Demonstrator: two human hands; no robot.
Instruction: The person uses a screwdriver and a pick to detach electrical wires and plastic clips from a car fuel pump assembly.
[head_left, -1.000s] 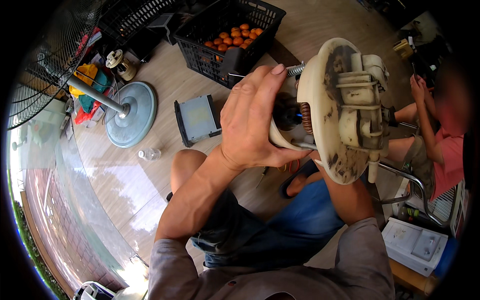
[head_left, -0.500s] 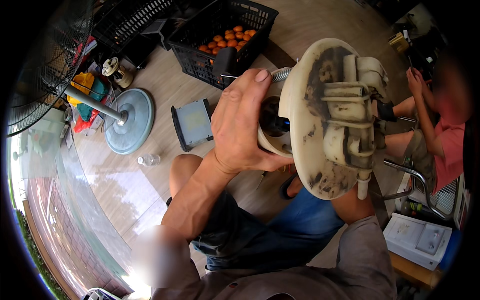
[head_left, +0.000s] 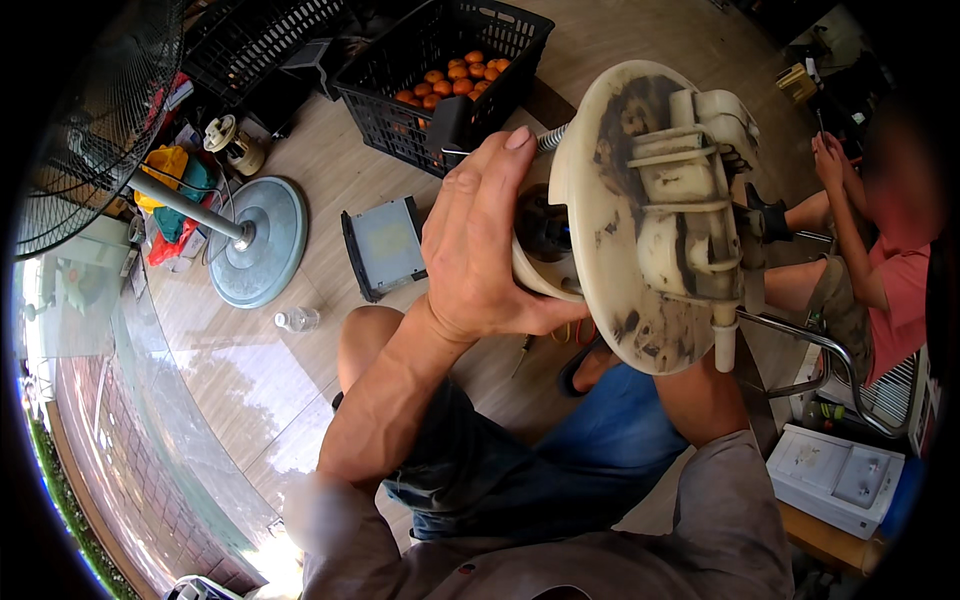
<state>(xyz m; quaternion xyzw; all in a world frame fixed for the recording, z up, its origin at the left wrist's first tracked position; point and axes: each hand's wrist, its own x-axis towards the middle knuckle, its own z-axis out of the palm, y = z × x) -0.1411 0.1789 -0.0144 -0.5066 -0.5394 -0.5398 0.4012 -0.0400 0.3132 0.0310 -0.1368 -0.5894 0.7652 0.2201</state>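
A fuel pump module (head_left: 640, 240) with a round cream flange is held up before me, tilted on its side. Dark grime stains the flange, and moulded pipes and a nozzle stand out from its face. My left hand (head_left: 480, 240) wraps round the cup-shaped body behind the flange, thumb below and fingers above. A metal spring (head_left: 551, 138) shows between body and flange, close to my fingertips. A black block (head_left: 450, 124) on a thin wire sticks out past my knuckles. My right forearm (head_left: 702, 400) reaches up behind the flange, which hides the right hand and its fingers.
A black crate (head_left: 400, 125) of oranges stands ahead. On the floor are a flat metal box (head_left: 385, 250), a clear bottle (head_left: 297, 320), a fan base (head_left: 258, 245) and another pump module (head_left: 235, 145). At right, a person (head_left: 890, 230) sits near a white case (head_left: 830, 480).
The pump module has risen slightly and shifted a little left, its flange turning somewhat. My left hand keeps its grip and moves barely with it.
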